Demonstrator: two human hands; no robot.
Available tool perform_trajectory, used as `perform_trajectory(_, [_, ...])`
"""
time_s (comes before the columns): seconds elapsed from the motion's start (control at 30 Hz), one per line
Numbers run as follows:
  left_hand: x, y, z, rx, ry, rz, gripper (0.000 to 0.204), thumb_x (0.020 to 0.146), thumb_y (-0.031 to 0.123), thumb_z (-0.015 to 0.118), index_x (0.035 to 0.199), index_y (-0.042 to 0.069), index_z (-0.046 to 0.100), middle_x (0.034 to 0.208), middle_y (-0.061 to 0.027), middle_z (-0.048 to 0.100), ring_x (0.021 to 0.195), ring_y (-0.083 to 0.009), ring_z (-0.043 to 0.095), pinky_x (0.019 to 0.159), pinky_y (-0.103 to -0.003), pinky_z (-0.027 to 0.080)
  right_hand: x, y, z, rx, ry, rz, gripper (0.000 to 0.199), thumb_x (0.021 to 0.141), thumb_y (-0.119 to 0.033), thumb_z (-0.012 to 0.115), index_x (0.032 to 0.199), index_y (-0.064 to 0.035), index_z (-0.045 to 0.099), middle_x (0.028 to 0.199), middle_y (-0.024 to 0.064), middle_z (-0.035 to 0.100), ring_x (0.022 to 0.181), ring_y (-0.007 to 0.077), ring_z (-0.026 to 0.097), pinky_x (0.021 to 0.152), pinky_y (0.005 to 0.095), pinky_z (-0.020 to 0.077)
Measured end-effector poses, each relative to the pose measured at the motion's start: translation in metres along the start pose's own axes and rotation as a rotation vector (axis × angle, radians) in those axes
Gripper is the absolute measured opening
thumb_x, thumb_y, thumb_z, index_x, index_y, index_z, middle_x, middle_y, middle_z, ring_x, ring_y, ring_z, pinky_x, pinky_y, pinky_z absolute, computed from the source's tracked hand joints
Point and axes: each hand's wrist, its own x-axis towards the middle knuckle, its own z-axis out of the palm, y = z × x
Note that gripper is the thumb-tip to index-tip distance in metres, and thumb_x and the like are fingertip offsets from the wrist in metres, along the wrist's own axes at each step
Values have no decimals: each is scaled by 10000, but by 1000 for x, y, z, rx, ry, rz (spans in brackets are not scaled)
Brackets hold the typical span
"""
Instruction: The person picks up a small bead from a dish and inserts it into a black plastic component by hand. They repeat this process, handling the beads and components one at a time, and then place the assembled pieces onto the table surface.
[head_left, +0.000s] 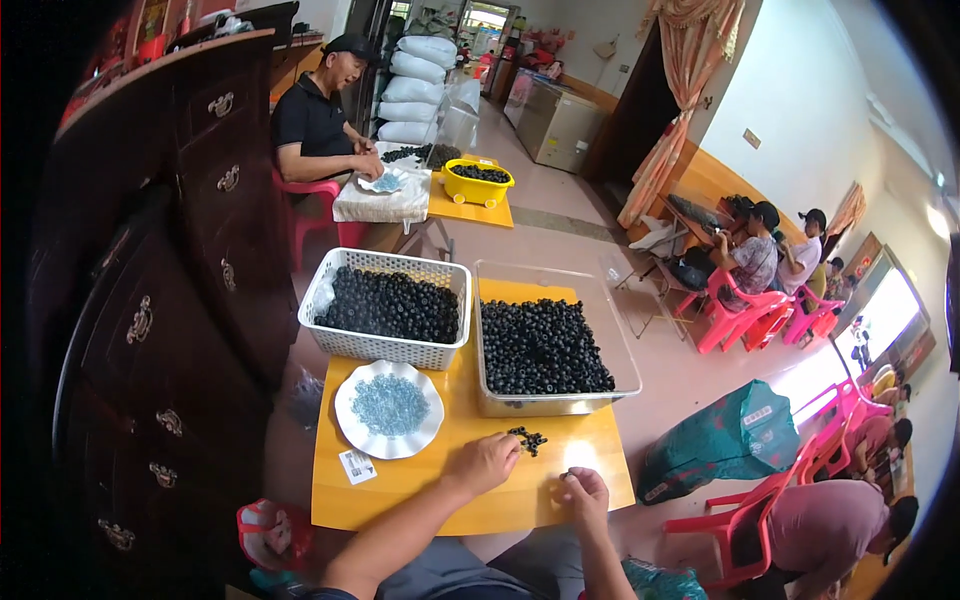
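My left hand (484, 464) is closed above the yellow table (400, 500), its fingertips beside a small heap of black ring-like parts (529, 441). What it pinches, if anything, is hidden. To its right, my right hand (587, 492) is closed with thumb and finger pinching a small black part near the table's front right. A white scalloped plate (347, 424) of small clear-blue pieces (390, 404) lies left of my left hand. Behind the hands stands a clear plastic bin (560, 405) full of similar black parts (540, 345).
A white perforated basket (400, 348) of black parts stands behind the plate; a white label (357, 466) lies in front. Dark drawers (150, 330) line the left, a green sack (720, 440) the right. Across sits a person (320, 130) by a yellow tub (478, 187). Others sit at right.
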Motion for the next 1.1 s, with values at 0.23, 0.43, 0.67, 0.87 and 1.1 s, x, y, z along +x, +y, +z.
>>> perform_trajectory(0.23, [-4,-8,5,-16,2,1,76,909,178,653,932,105,656,895,-113,692,836,-357,687,712,-480,553,-12,-2,2,57,-55,69,187,953,-76,684,1126,-38,626,949,65,704,730,134,648,649,258,508])
perform_trajectory(0.43, [-6,-10,5,-27,1,17,76,912,183,652,938,112,654,900,-115,689,837,-363,686,714,-485,552,-17,-15,8,167,-7,238,236,979,-85,632,1207,-48,582,1009,80,667,794,136,638,709,275,547])
perform_trajectory(0.67, [1,-9,2,-77,35,-8,86,907,169,663,944,101,701,892,-120,685,835,-353,681,719,-464,549,15,-10,8,325,-129,325,354,978,-116,660,1311,-32,576,1108,46,648,894,119,603,773,251,499])
perform_trajectory(0.87, [6,-8,0,-123,-8,-36,98,901,151,689,941,75,734,902,-118,720,839,-334,699,731,-428,556,37,-6,20,396,-202,310,219,982,-91,665,1194,-90,610,1088,57,692,839,114,656,764,248,570])
perform_trajectory(1.1, [8,2,-10,-386,-32,-178,97,898,86,725,949,6,747,864,-74,753,710,-128,682,663,-270,530,27,16,18,233,-315,56,206,985,-58,657,1189,-66,630,1099,64,703,903,131,673,825,247,574])
